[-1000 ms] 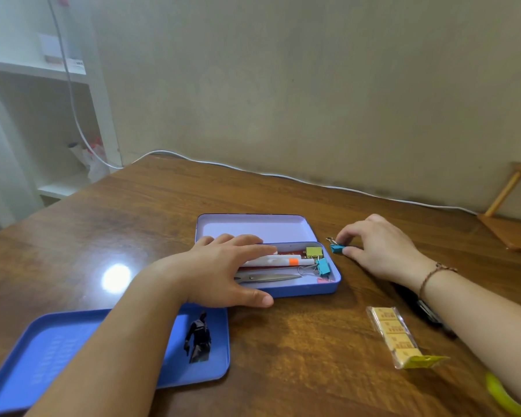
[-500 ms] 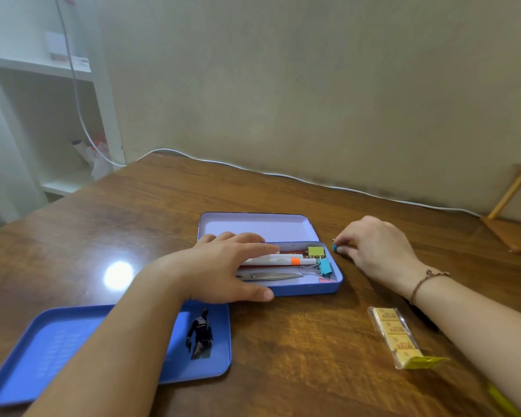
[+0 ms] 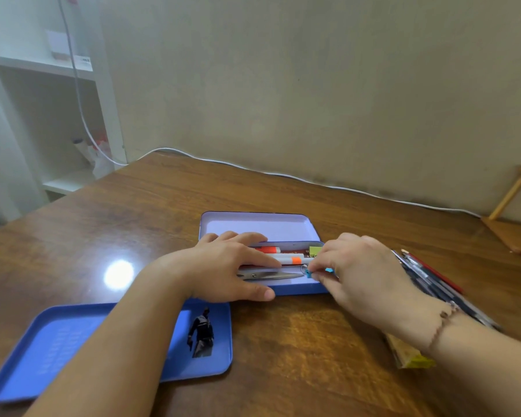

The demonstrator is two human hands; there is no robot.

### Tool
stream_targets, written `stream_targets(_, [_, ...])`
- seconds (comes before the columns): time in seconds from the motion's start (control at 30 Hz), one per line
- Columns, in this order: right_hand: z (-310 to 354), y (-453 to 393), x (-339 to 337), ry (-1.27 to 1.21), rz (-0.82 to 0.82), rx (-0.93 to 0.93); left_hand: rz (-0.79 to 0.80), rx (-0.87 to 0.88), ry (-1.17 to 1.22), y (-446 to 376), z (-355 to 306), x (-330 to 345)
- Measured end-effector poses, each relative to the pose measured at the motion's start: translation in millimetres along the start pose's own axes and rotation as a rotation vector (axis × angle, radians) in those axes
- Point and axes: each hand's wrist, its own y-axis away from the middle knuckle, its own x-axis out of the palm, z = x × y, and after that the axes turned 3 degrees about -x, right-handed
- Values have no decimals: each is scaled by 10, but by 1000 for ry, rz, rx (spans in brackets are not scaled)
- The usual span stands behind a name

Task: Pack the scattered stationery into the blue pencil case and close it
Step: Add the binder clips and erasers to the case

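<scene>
The blue pencil case (image 3: pixel 295 289) lies open mid-table with its pale inner tray (image 3: pixel 262 225) behind it. Inside are white markers with orange bands (image 3: pixel 289 259), scissors (image 3: pixel 271 276) and a green binder clip (image 3: pixel 314 251). My left hand (image 3: pixel 223 266) rests flat over the case's left end, thumb against its front wall. My right hand (image 3: pixel 358 272) pinches a blue binder clip (image 3: pixel 309 272) over the case's right end. Several pens (image 3: pixel 433 284) lie to the right, partly hidden by my right arm. A yellow packet (image 3: pixel 409 358) shows below my right wrist.
The case's blue lid (image 3: pixel 57 350), with a figure printed on it, lies at the front left under my left forearm. A white cable (image 3: pixel 283 175) runs along the table's back edge. A wooden stand (image 3: pixel 518 230) sits at the far right, white shelves at the left.
My right hand has lifted the blue binder clip from the table beside the case and brought it left, over the case's right end. The left hand has stayed on the case.
</scene>
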Motion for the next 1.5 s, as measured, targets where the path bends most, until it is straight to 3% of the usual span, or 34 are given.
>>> stream_targets(0.1, [5, -5, -6, -26, 96, 17, 2, 2, -6, 2, -5, -8])
stream_targets(0.23, [-13, -3, -54, -105, 92, 68, 6, -3, 4, 15, -5, -20])
stream_targets(0.4, [-50, 28, -80, -115, 268, -32, -3, -2, 2, 9, 11, 4])
stream_targets(0.6, [-30, 52, -92, -105, 260, -48, -4, 5, 18, 12, 7, -6])
stream_targets(0.8, [2, 8, -121, -93, 359, -37, 9, 16, 45, 7, 1, -12])
stream_targets(1.2, [-101, 71, -220, -99, 344, -15, -55, 40, 54, -24, 46, 17])
stream_targets(1.27, [-314, 107, -443, -170, 244, 79, -71, 39, 68, -36, 55, 29])
stream_targets(1.37, [-702, 341, -813, -432, -38, 367, -79, 44, 57, -67, 85, 55])
stream_targets(1.5, [-981, 887, -867, -317, 79, 476, -71, 67, 53, -99, 67, 68])
